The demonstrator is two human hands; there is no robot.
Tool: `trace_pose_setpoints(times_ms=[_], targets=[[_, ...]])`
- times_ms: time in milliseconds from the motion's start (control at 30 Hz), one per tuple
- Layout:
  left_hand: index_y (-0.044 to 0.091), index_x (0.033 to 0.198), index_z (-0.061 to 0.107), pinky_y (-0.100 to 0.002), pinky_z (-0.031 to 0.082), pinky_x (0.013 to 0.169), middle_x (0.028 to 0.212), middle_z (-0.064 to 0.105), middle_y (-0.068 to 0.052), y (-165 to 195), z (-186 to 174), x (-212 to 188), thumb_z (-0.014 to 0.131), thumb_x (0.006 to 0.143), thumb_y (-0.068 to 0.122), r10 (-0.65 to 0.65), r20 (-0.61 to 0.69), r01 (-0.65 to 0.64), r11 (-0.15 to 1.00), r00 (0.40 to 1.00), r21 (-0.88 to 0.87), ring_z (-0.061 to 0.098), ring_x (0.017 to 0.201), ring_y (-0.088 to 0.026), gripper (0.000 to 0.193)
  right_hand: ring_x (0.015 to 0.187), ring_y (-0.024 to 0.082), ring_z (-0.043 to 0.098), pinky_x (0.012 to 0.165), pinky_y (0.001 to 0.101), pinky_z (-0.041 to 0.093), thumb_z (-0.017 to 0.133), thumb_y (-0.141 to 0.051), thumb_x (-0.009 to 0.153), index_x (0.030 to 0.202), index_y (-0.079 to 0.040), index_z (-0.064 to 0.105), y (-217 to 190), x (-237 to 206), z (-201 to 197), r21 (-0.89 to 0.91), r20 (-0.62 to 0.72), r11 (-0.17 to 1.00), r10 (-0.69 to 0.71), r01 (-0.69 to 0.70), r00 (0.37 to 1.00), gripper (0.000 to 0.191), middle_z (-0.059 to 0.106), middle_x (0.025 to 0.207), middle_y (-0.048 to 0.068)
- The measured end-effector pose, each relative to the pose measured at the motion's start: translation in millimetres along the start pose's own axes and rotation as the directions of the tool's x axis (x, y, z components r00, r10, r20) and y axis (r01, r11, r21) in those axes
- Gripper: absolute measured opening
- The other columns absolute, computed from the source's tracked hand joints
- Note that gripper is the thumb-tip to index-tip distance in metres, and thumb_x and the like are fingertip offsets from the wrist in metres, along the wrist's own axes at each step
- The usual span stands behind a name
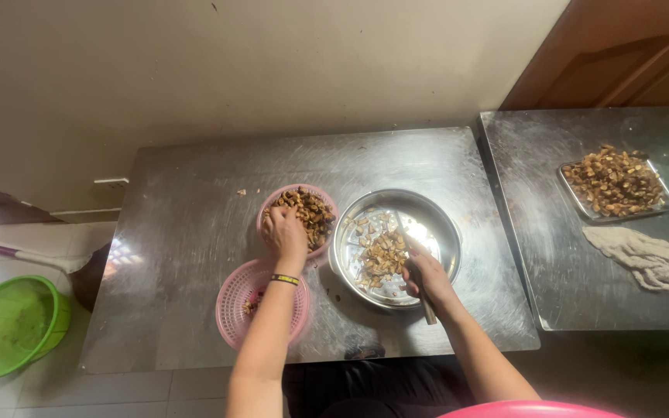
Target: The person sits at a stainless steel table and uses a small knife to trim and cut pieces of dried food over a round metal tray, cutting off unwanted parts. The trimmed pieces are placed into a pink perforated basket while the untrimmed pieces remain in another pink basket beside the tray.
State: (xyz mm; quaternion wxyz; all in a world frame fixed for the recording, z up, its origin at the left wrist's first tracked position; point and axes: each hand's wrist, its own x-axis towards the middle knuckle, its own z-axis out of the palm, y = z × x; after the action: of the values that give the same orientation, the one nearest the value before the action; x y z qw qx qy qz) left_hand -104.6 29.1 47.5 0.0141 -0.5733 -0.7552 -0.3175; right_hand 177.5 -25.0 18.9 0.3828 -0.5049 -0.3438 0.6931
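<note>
My left hand (284,232) reaches into a pink basket (269,207) filled with brown chunky pieces (313,213), fingers curled down among them; whether it grips a piece is hidden. My right hand (426,277) is closed around a knife (414,267), whose blade points up over a round steel bowl (435,217). Cut brown and pale pieces (381,254) lie in that bowl, just left of my right hand. A second pink basket (235,306), holding only a few scraps, sits under my left forearm.
Both baskets and the bowl stand on a steel table (187,232). A second steel table (567,263) to the right carries a tray of brown pieces (615,184) and a crumpled cloth (646,257). A green basket (9,325) and a broom (17,254) lie on the floor at left.
</note>
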Motion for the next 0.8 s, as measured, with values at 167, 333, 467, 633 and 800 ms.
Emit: trace_pose_setpoints(times_ms=[167, 333, 467, 633, 800], targets=[[0.014, 0.097, 0.077, -0.04, 0.049, 0.095, 0.105, 0.069, -0.006, -21, -5, 5, 0.08, 0.082, 0.015, 0.107, -0.095, -0.115, 0.989, 0.99, -0.091, 0.059, 0.107, -0.024, 0.016, 0.046, 0.008, 0.043, 0.043, 0.0238, 0.037, 0.041, -0.028, 0.102, 0.151, -0.012, 0.043, 8, 2, 2, 0.094, 0.093, 0.996, -0.013, 0.004, 0.996, 0.052, 0.054, 0.07, 0.002], [0.008, 0.118, 0.071, -0.022, 0.056, 0.077, 0.103, 0.076, -0.007, -41, 0, 12, 0.067, 0.095, 0.007, -0.205, 0.272, 0.34, 0.612, 0.94, -0.714, 0.071, 0.086, -0.013, 0.024, 0.045, 0.005, 0.042, 0.043, 0.0219, 0.038, 0.038, -0.028, 0.102, 0.15, -0.012, 0.042, 10, 2, 7, 0.171, 0.17, 0.985, 0.004, -0.034, 0.985, 0.051, 0.054, 0.07, 0.0], [0.003, 0.126, 0.067, -0.019, 0.053, 0.071, 0.106, 0.075, -0.005, -41, 1, 3, 0.063, 0.098, 0.002, -0.055, 0.451, 0.454, 0.153, 0.891, -0.878, 0.067, 0.085, -0.01, 0.029, 0.04, 0.005, 0.039, 0.038, 0.0213, 0.036, 0.035, -0.035, 0.106, 0.152, -0.011, 0.036, 9, 0, 18, 0.143, 0.215, 0.988, 0.022, -0.054, 0.976, 0.052, 0.052, 0.063, -0.001], [0.002, 0.119, 0.066, -0.026, 0.055, 0.072, 0.105, 0.075, -0.011, -19, 5, -23, 0.066, 0.098, 0.001, 0.081, 0.569, 0.574, -0.056, 0.818, -0.817, 0.068, 0.086, -0.015, 0.021, 0.039, 0.007, 0.042, 0.036, 0.0238, 0.039, 0.033, -0.036, 0.103, 0.162, -0.015, 0.025, 11, -4, 31, 0.017, 0.33, 0.998, -0.057, 0.054, 0.942, 0.062, 0.052, 0.059, -0.001], [-0.001, 0.12, 0.065, -0.03, 0.059, 0.09, 0.109, 0.074, -0.012, 19, 23, -58, 0.066, 0.096, -0.005, 0.219, 0.395, 0.41, -0.028, 0.892, -0.912, 0.071, 0.1, -0.016, 0.024, 0.047, 0.007, 0.042, 0.041, 0.024, 0.039, 0.043, -0.033, 0.106, 0.165, -0.014, 0.026, 25, -12, 35, -0.039, 0.358, 0.962, -0.239, 0.27, 0.902, 0.064, 0.045, 0.062, -0.004]])
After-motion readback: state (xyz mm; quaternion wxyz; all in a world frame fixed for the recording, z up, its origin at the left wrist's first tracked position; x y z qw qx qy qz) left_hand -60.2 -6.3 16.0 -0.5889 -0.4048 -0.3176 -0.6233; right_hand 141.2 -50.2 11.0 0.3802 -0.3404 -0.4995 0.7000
